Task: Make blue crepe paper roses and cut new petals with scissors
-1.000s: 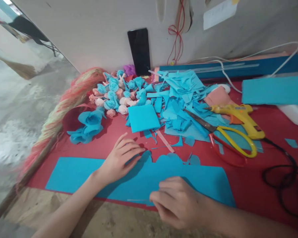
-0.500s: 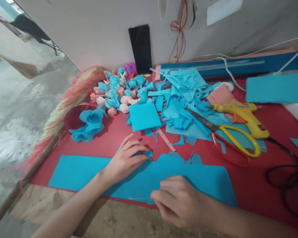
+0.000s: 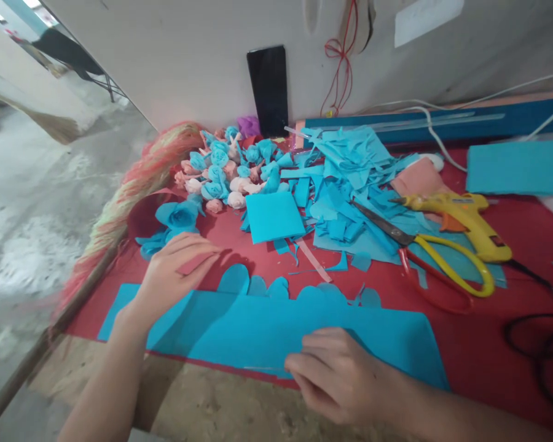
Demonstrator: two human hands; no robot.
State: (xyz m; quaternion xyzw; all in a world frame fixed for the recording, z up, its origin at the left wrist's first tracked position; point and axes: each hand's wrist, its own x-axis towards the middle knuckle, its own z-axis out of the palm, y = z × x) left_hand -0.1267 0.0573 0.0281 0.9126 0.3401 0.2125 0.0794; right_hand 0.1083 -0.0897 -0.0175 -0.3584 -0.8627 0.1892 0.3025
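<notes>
My left hand point(image 3: 177, 273) hovers over the left part of the long blue paper strip point(image 3: 239, 322), its fingers stretched toward the right. Red shows in the gap between them, and I see nothing held there. Just behind it are blue paper roses point(image 3: 177, 215) beside a curled red sheet point(image 3: 141, 215). Low in front, my right hand point(image 3: 334, 374) is closed on a thin pale stick point(image 3: 265, 369) that points left along the strip's near edge. Rounded blue paper petals point(image 3: 235, 279) lie along the strip's far edge.
Behind lie a blue paper square point(image 3: 275, 218), small blue and pink roses point(image 3: 216, 175) and a heap of blue scraps point(image 3: 345, 166). Scissors point(image 3: 424, 252) and a yellow glue gun point(image 3: 470, 224) with a black cord lie right. A phone point(image 3: 268, 92) leans on the wall.
My left hand has moved left and back from the petals, uncovering them beyond the strip. The right hand keeps its grip on the stick. The view has shifted slightly.
</notes>
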